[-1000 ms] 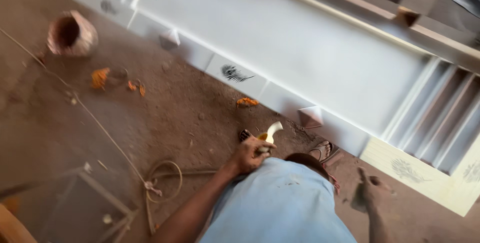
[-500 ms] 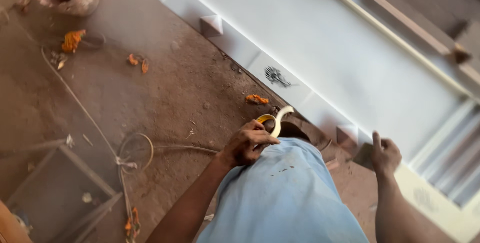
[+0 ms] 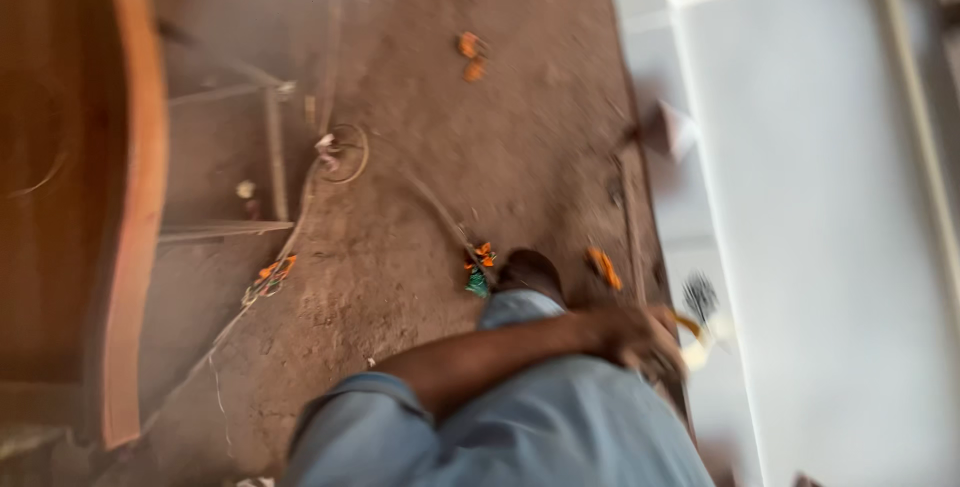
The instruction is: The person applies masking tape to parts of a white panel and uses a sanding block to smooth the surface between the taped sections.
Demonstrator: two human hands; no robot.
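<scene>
The picture is blurred by motion. My left hand (image 3: 640, 337) reaches across my knee in blue-grey trousers (image 3: 520, 427) and is closed on a pale, yellow-handled tool (image 3: 700, 342), which looks like a scraper. The tool's tip lies at the left edge of a large white panelled board (image 3: 830, 247) that lies flat on the dirt floor. My dark shoe (image 3: 530, 272) shows just above the knee. My right hand is out of the picture.
A curved brown wooden piece (image 3: 130, 197) fills the left side. Beside it lie a thin metal frame (image 3: 270, 157) and a looped cable (image 3: 345, 152). Orange scraps (image 3: 470, 52) dot the brown dirt floor (image 3: 420, 227).
The view has swung round, so the white board now runs down the right side and the wooden piece has come in at left. My right hand has left the picture. The left hand still holds the tool.
</scene>
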